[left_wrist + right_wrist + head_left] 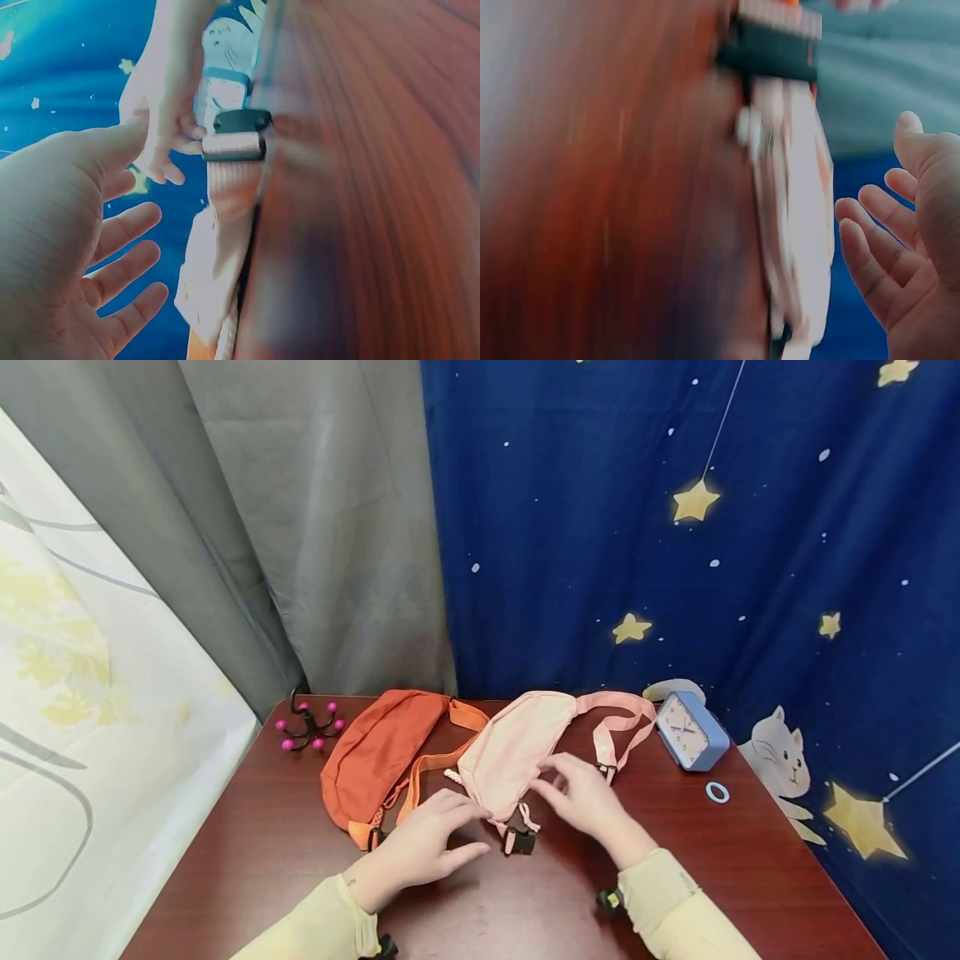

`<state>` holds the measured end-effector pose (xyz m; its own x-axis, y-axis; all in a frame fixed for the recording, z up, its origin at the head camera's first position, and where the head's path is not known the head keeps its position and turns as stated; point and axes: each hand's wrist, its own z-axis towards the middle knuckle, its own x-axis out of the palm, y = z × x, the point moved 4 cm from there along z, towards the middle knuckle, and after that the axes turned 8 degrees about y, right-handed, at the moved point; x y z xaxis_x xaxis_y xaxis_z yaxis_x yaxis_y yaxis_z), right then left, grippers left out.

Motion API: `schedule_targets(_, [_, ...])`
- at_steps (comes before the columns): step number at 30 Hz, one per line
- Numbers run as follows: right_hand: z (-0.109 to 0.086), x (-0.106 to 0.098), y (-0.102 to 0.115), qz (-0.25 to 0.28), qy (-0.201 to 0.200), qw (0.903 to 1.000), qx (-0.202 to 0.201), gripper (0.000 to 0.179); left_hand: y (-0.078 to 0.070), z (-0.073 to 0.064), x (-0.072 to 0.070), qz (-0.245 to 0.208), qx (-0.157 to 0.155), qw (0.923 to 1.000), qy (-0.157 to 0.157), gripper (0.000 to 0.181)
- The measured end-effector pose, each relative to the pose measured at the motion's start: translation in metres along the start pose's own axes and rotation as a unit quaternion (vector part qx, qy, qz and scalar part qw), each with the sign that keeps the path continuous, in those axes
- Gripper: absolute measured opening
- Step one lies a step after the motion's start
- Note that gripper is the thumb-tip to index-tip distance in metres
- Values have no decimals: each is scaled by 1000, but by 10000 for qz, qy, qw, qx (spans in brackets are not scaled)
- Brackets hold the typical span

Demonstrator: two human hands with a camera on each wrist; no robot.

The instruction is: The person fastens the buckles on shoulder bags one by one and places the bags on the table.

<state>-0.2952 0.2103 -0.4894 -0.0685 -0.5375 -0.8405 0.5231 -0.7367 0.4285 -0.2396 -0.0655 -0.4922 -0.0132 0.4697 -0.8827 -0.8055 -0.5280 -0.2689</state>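
A pale pink waist bag (517, 752) lies at the middle of the table's far side, its strap (615, 702) looped to the right. Its black buckle (519, 841) points toward the near side and shows large in the left wrist view. My left hand (423, 839) hovers by the bag's lower left end, fingers loosely spread and holding nothing. On the other side, my right hand (581, 793) hangs close to the bag's right edge with fingers relaxed and slightly bent. In the right wrist view the right hand's fingers (885, 225) stand apart from the bag.
An orange-red waist bag (382, 756) with an orange strap lies left of the pink one. A black hook stand with pink tips (309, 727) is at the far left corner. At the right are a blue clock (690, 731) and a pale blue ring (717, 792). Curtains hang behind.
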Motion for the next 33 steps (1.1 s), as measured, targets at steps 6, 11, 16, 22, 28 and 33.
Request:
schedule_targets(6, [-8,-24,-56,-414,33,9970,650,42,-17,19,6,-153,72,9999,-23,44])
schedule_targets(11, [-16,-35,-89,-524,152,9940,950,50,-30,33,16,-332,150,9993,90,50])
schedule_targets(16, [-23,-37,-110,-468,61,9937,1015,52,-41,43,30,-375,254,9989,144,55])
schedule_targets(22, [-25,-35,-125,-324,94,9950,937,42,-42,47,46,-256,217,9991,247,59])
schedule_targets(28, [-26,-35,-137,-36,433,9935,1052,44,-38,50,55,-470,-3,9978,470,60])
schedule_targets(33, [-29,-33,-144,168,569,9906,1234,45,-36,49,60,-414,-31,9978,509,59])
